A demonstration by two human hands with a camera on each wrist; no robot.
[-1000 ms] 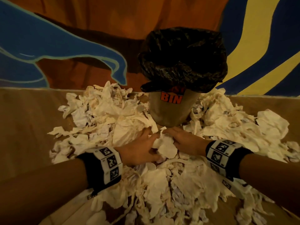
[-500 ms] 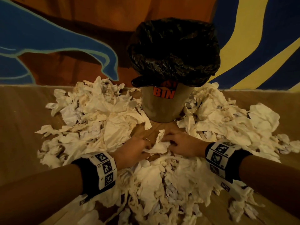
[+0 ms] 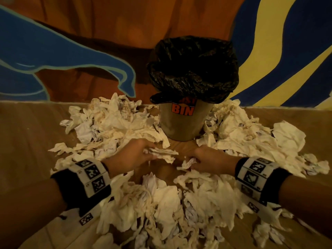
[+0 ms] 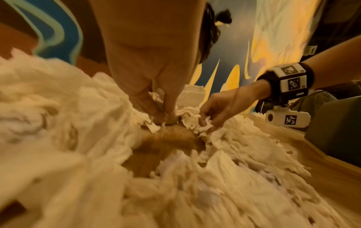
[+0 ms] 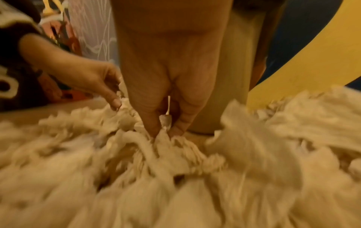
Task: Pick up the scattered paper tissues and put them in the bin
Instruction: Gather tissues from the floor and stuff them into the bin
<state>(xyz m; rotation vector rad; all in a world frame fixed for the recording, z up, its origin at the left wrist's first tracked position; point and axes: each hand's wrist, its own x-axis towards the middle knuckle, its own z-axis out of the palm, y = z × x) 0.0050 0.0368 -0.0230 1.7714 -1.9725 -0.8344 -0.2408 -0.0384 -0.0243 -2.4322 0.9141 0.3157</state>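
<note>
A grey bin (image 3: 181,123) lined with a black bag (image 3: 194,69) stands on the wooden floor against the painted wall. Crumpled white paper tissues (image 3: 161,203) lie heaped all around it. In front of the bin, my left hand (image 3: 142,155) pinches a flat tissue (image 3: 165,153) between thumb and fingers; the left wrist view shows the same pinch (image 4: 166,118). My right hand (image 3: 201,160) pinches a small crumpled tissue (image 3: 187,163) a little to the right, and the right wrist view shows paper caught between its fingertips (image 5: 165,123). A bare patch of floor (image 3: 161,169) lies between the hands.
Thick tissue piles lie left (image 3: 111,126) and right (image 3: 251,137) of the bin and near my forearms. The wall (image 3: 89,42) rises right behind the bin. Bare wooden floor (image 3: 27,137) spreads at the far left and right.
Both hands have drawn apart, each taking its own tissue, and a bare patch of floor has opened between them. The view has shifted slightly.
</note>
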